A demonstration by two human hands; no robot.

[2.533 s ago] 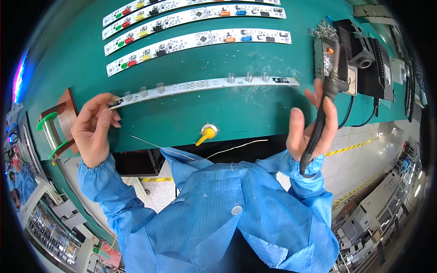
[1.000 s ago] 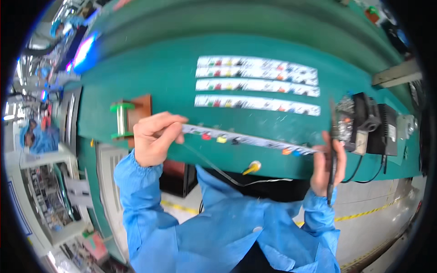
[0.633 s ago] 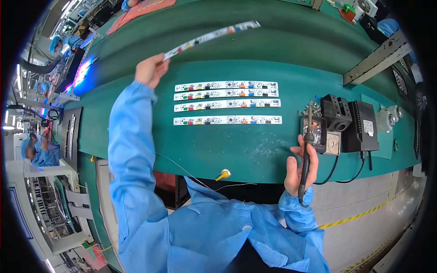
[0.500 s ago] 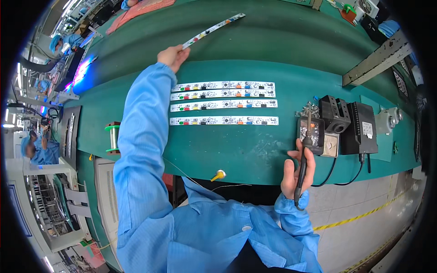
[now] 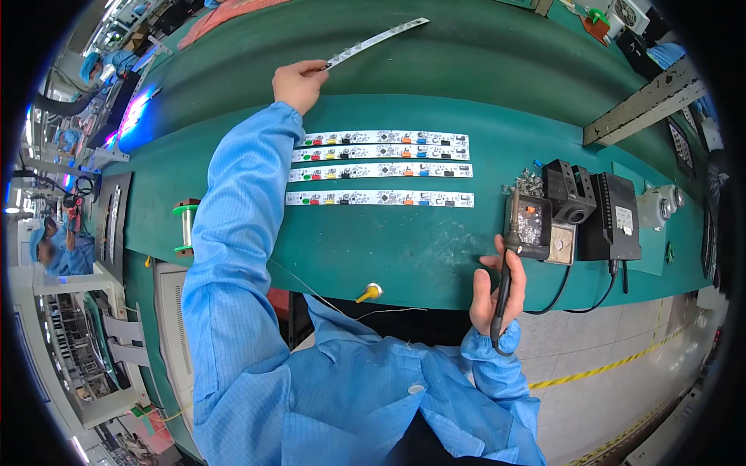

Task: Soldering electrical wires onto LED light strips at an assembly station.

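Note:
My left hand [image 5: 298, 84] is stretched far over the bench, pinching one end of a narrow white circuit board strip [image 5: 376, 43] that slants up to the right. Several like circuit boards [image 5: 381, 199] lie in parallel rows below it, carrying green, red, yellow, black, orange and blue parts. At the right, my right hand [image 5: 497, 289] is closed round the black handle of a soldering iron [image 5: 503, 299]. The iron's tip end points up beside a dark tray [image 5: 531, 229] of metal scraps.
A black iron stand [image 5: 569, 194] and a black box-shaped soldering station [image 5: 611, 217] stand at the right, near a metal post [image 5: 645, 101]. On the left sits a solder wire spool [image 5: 186, 227]. A yellow-tipped piece [image 5: 370, 293] lies by the front edge. Other people work at far left.
The held circuit board has moved slightly up and right, and turned so its coloured parts no longer show. My right hand with the soldering iron has shifted slightly left.

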